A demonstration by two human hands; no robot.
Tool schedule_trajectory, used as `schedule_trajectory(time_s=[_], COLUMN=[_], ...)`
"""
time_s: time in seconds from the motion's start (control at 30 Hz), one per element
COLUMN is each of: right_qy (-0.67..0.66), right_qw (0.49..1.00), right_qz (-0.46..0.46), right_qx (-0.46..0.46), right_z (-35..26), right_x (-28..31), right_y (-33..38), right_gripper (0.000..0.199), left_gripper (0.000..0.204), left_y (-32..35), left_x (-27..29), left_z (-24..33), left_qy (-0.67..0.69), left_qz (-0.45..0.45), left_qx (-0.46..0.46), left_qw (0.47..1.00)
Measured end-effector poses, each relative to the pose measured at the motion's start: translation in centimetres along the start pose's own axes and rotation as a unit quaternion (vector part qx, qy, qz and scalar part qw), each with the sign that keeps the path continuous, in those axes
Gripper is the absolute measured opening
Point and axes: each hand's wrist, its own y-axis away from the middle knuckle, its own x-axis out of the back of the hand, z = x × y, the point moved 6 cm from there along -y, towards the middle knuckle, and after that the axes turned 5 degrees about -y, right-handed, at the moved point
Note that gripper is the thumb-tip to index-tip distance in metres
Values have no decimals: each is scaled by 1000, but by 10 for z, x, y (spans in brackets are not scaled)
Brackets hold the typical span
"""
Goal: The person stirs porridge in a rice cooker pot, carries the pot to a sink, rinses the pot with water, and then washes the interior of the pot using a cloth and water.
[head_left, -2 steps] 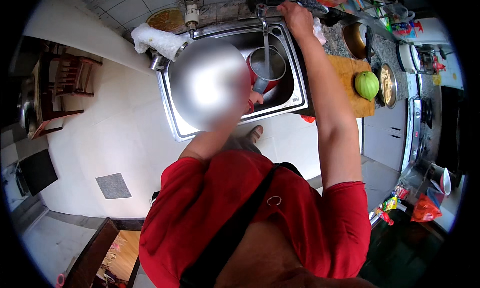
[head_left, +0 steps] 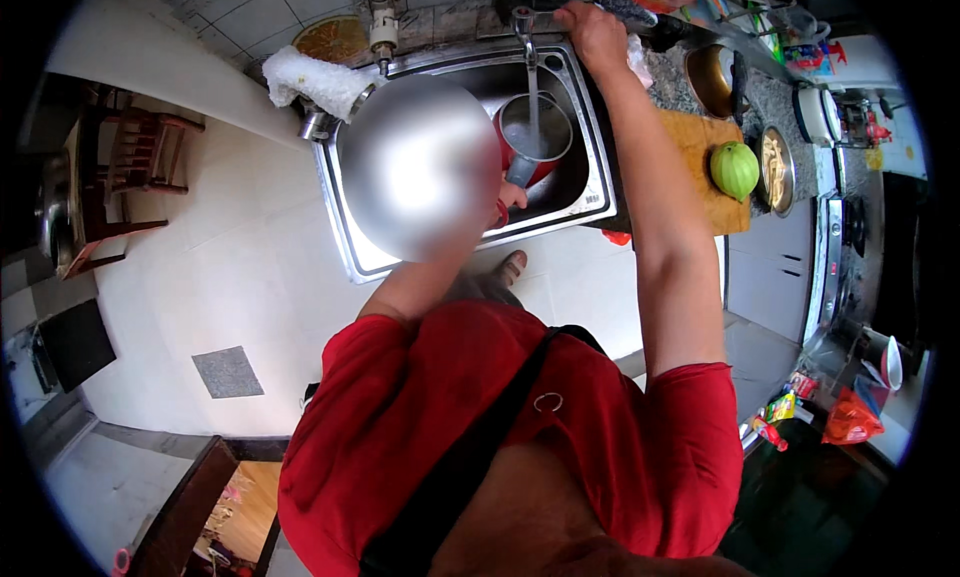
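Water now runs from the tap [head_left: 522,25] into the red pot [head_left: 533,137] — a moment ago no stream showed, so filling is underway. Right hand [head_left: 592,32] is clasped on the tap handle. Left hand [head_left: 513,199] grips the pot's handle, holding it in the steel sink [head_left: 590,147] — grey inside, part full.

Counter [head_left: 765,107]: cutting board [head_left: 700,167], green fruit [head_left: 735,170], bowl [head_left: 708,77].

1. A green round fruit [head_left: 735,169] lies on a wooden cutting board [head_left: 700,192] right of the sink.
2. A white cloth [head_left: 315,80] drapes at the sink's back left corner.
3. Wooden chairs [head_left: 130,167] stand far left.
4. A grey floor mat [head_left: 228,371] lies on pale tiles.
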Motion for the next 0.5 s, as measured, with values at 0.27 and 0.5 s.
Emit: schedule_trajectory(time_s=[0.27, 0.5], right_qy=[-14, -40], right_qw=[998, 997], right_qz=[-49, -46], right_qx=[-46, -53], right_z=[5, 10], right_x=[-8, -12], right_y=[-13, -14], right_gripper=[29, 29], left_gripper=[24, 19], left_y=[-8, 5], left_x=[-7, 6], left_z=[-11, 5], left_qy=[-122, -77], left_qz=[1, 2], left_qx=[-123, -31], left_qw=[985, 997])
